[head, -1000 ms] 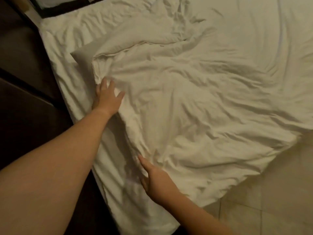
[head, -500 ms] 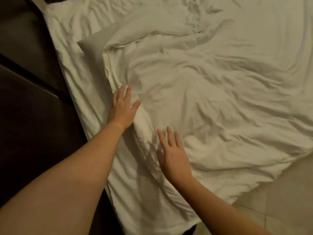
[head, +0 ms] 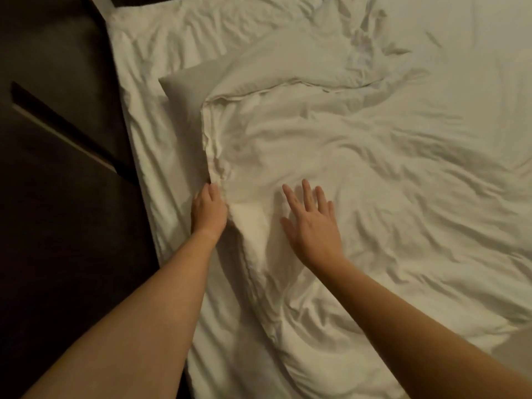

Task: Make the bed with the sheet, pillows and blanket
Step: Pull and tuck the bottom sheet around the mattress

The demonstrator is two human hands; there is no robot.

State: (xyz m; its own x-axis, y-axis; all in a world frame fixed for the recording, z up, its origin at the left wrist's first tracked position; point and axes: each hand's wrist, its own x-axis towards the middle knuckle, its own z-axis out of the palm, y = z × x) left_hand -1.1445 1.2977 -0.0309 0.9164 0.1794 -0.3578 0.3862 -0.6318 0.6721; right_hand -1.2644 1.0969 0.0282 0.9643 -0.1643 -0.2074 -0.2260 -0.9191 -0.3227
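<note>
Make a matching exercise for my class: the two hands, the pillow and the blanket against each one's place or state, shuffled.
1 left hand
2 right hand
3 pillow
4 blanket

A flat, fingers spread
B corner sticks out from under blanket
C wrinkled, lies spread out
D touches blanket's bunched edge

Pairs: 1-D, 2-A, 3-B, 4-C

Blanket (head: 359,182): plain cream-white, soft grey shading in creases. Sheet (head: 161,133): plain white, close to blanket's tone. Pillow (head: 190,79): plain, duller grey-white, in shadow. Surface left of bed (head: 57,226): dark brown, near black. Diagonal strip (head: 63,136) across it: pale beige, edged by black band.
</note>
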